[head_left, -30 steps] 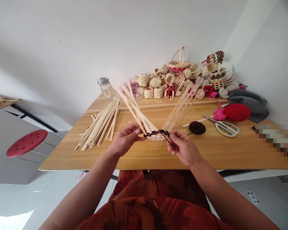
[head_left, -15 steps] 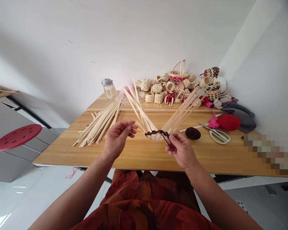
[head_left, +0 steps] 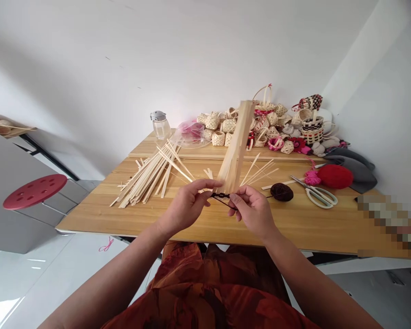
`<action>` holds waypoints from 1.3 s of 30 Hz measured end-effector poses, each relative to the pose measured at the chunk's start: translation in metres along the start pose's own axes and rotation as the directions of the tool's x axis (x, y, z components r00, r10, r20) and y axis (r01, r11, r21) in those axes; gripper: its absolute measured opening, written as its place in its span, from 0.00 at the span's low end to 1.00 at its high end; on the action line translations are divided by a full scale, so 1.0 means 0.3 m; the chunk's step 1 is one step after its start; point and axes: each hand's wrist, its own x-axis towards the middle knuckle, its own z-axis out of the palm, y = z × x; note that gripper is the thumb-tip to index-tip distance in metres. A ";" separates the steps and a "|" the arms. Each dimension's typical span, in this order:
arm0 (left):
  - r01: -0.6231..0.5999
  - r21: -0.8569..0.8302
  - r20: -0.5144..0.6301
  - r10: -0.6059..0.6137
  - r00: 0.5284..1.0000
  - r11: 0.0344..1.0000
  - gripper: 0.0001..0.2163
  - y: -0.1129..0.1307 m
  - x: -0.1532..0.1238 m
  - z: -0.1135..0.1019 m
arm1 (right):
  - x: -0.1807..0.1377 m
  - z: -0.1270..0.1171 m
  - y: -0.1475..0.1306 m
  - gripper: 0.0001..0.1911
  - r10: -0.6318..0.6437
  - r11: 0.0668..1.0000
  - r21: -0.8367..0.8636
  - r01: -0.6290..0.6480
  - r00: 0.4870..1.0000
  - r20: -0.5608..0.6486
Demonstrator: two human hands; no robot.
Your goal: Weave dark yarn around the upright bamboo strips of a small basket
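Observation:
A partly woven basket of pale wood strips (head_left: 238, 151) is held above the table, its long strips standing up and some fanning out to the sides. Dark brown yarn (head_left: 222, 195) runs along its near edge. My left hand (head_left: 183, 205) pinches the left end of that edge between thumb and fingers. At the right end, my right hand (head_left: 255, 212) is closed on the edge and on a strand of the yarn, which hangs slack below. Just right of this hand lies the dark yarn ball (head_left: 281, 192). The woven base is mostly hidden.
Loose strips (head_left: 145, 176) lie in a pile at left. Scissors (head_left: 317, 194) and a red yarn ball (head_left: 336, 176) are at right. Many small baskets (head_left: 218, 138) stand along the back, beside a plastic bag (head_left: 192, 132) and a glass jar (head_left: 160, 127). A red stool (head_left: 36, 192) stands left of the table.
My left hand has moved right and taken hold of the basket's left edge. The basket has turned, so its strips now stand upright in a bunch. The view has shifted slightly left.

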 end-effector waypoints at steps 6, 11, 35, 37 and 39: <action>0.093 -0.189 -0.052 -0.104 0.993 0.978 0.11 -0.010 0.011 0.004 | -0.006 0.003 -0.006 0.15 0.040 0.996 -0.085 -0.041 0.999 -0.010; 0.175 -0.256 -0.021 -0.187 0.982 0.951 0.13 -0.020 0.016 -0.003 | 0.004 0.016 -0.013 0.16 0.068 0.993 -0.091 -0.070 0.997 -0.033; 0.148 0.069 0.319 -0.162 0.934 0.987 0.18 -0.059 0.060 -0.002 | 0.033 0.014 0.012 0.10 0.056 0.991 -0.125 -0.042 0.992 0.110; -0.025 0.172 0.227 -0.015 0.974 0.985 0.21 -0.046 0.051 0.015 | 0.036 0.008 0.009 0.12 -0.017 0.989 -0.143 0.033 0.994 0.111; -0.167 0.313 0.175 0.116 0.978 0.935 0.25 -0.032 0.046 0.018 | 0.037 -0.004 0.021 0.16 -0.117 0.971 -0.199 0.131 0.990 0.079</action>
